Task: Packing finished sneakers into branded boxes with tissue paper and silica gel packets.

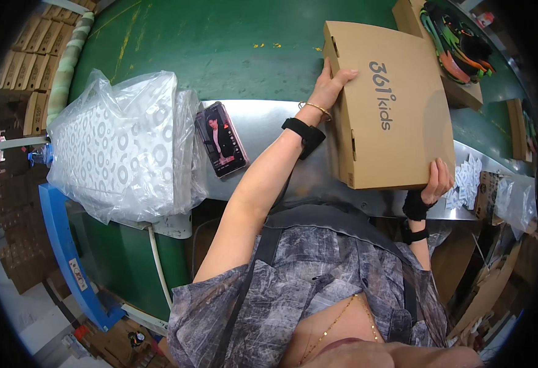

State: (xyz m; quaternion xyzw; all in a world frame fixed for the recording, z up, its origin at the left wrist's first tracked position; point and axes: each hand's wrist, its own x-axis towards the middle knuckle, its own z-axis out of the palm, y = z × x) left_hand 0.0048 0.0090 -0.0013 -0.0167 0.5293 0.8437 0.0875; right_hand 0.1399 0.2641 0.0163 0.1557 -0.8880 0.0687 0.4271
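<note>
A closed brown cardboard shoebox (pixel 413 80) with dark printing on its lid is held between my two hands above the bench. My left hand (pixel 330 87) grips its left side near the far end, thumb on the lid and fingers against the side wall. At the near right corner, my right hand (pixel 438 181) is closed around the edge, its palm partly hidden. Left of my left forearm lies a phone (pixel 221 140) with a lit screen. Beside the phone is a stack of white patterned paper (pixel 122 141) in a clear plastic bag.
Dark shoes with orange and green parts (pixel 456 46) rest on another cardboard box at the far right. Small white packets (pixel 465 181) lie right of my right hand. A green surface (pixel 220 52) stretches beyond the metal bench edge (pixel 258 118). A blue frame (pixel 76 257) stands lower left.
</note>
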